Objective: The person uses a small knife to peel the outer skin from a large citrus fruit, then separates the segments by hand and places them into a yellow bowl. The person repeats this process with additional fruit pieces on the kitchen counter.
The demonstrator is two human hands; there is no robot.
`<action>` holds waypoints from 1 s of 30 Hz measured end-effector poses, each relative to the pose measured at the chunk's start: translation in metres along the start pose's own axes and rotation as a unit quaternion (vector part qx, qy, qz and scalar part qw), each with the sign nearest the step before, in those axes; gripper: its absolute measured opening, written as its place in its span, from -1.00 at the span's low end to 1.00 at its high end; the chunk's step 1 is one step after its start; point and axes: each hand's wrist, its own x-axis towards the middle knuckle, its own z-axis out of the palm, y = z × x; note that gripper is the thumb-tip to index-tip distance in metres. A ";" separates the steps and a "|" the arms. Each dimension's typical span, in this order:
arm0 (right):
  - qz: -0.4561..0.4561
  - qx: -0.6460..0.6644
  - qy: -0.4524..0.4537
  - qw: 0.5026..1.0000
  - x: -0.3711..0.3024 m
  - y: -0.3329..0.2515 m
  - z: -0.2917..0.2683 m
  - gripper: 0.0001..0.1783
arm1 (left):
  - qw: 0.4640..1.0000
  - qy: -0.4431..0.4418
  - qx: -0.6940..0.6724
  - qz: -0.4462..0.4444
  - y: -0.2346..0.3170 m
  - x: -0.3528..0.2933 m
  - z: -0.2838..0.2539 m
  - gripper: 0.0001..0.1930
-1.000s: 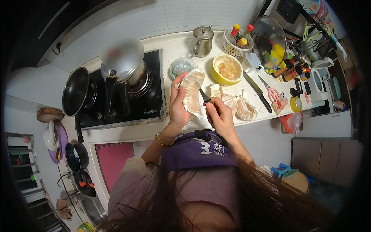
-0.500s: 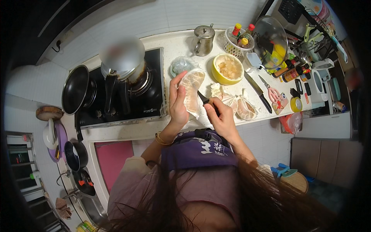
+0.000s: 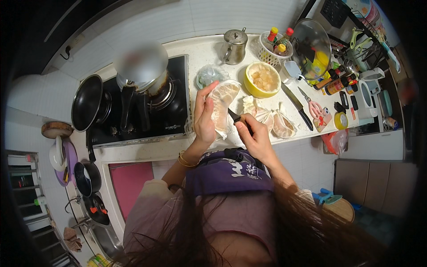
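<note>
My left hand [image 3: 204, 120] cups a large peeled piece of pomelo [image 3: 223, 95] over the counter's front edge, its pale segments showing. My right hand [image 3: 255, 139] is closed round a small black-handled tool [image 3: 233, 116], whose tip meets the side of the pomelo; what its working end is stays hidden. Just beyond my right hand lie more pomelo segments [image 3: 283, 125] and torn white peel [image 3: 250, 106]. Behind them stands a yellow bowl [image 3: 257, 91], which looks like a hollowed rind, with pale fruit pieces inside.
A black hob [image 3: 171, 118] with a covered pot [image 3: 141, 73] and a frying pan [image 3: 86, 102] lies left. A kitchen knife [image 3: 298, 106] and pink scissors [image 3: 314, 108] rest right of the bowl. A metal pot [image 3: 235, 46] and a white bottle basket [image 3: 268, 55] stand behind.
The pomelo piece has tilted slightly in my left hand, its top shifting right. My right hand and the tool's angle have shifted a little against it.
</note>
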 end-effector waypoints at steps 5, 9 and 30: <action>-0.047 -0.031 -0.018 0.998 -0.002 -0.004 -0.002 -0.82 | 1.000 -0.004 0.002 -0.012 0.001 0.000 -0.004 -0.58; -0.050 -0.035 -0.017 0.998 -0.005 -0.005 -0.003 -0.82 | 1.000 -0.011 0.005 -0.021 0.003 0.000 -0.003 -0.58; 0.108 0.244 -0.156 0.951 0.004 -0.002 -0.024 -0.79 | 0.994 -0.056 0.093 0.020 0.018 0.004 -0.001 -0.56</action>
